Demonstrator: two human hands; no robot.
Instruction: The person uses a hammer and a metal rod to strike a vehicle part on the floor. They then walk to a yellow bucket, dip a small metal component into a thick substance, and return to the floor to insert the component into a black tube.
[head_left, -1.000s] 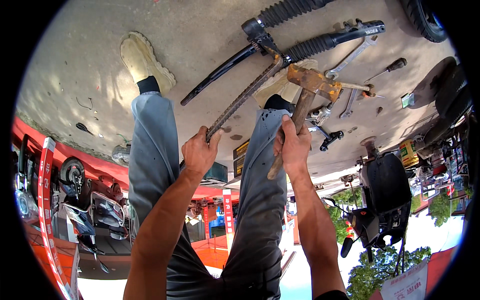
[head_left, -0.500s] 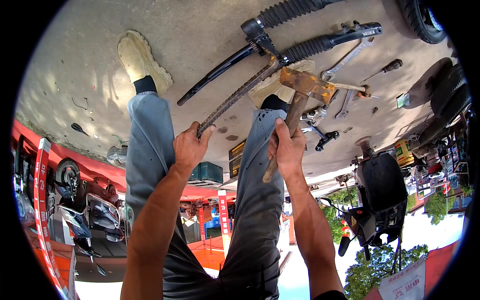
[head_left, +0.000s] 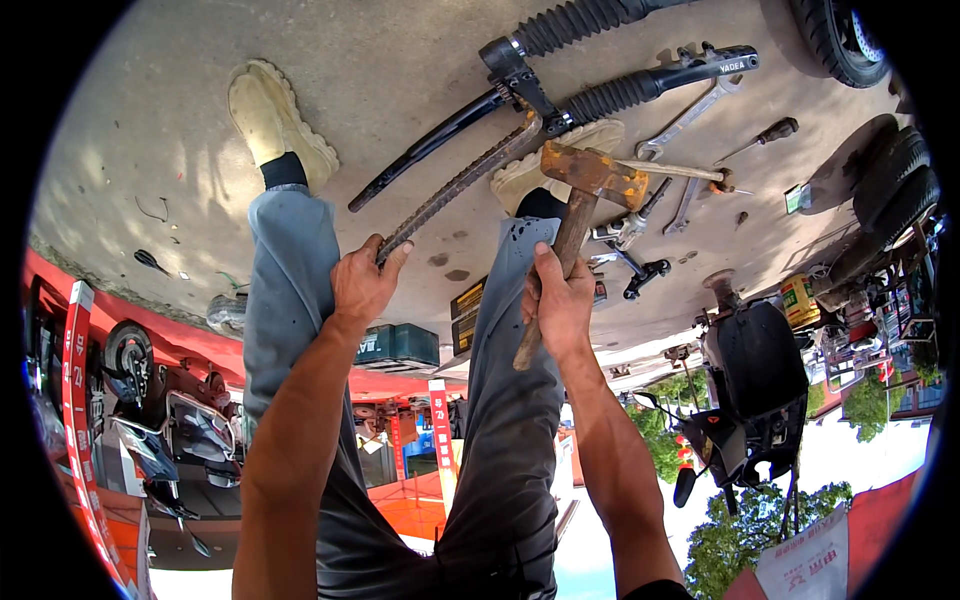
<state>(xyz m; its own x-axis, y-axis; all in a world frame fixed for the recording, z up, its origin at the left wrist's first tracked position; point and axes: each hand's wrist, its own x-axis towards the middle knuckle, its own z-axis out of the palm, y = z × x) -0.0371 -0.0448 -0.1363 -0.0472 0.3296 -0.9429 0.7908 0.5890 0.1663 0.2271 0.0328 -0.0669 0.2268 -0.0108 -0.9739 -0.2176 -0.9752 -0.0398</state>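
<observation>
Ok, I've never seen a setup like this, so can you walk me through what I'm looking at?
There is no machine here: you see a person's two bare hands. The view comes from the left of two wide fisheye cameras worn on the head, looking down, so straight edges bend toward the rim and the forearms rise from the lower edge.

The left hand holds a ribbed metal bar; the right hand holds a rusty-headed hammer by its wooden handle.

On the ground lies a black fork assembly with ribbed rubber sleeves. The bar's bent end is beside it; I can't tell whether they touch. To the right are a large wrench and a screwdriver.
</observation>
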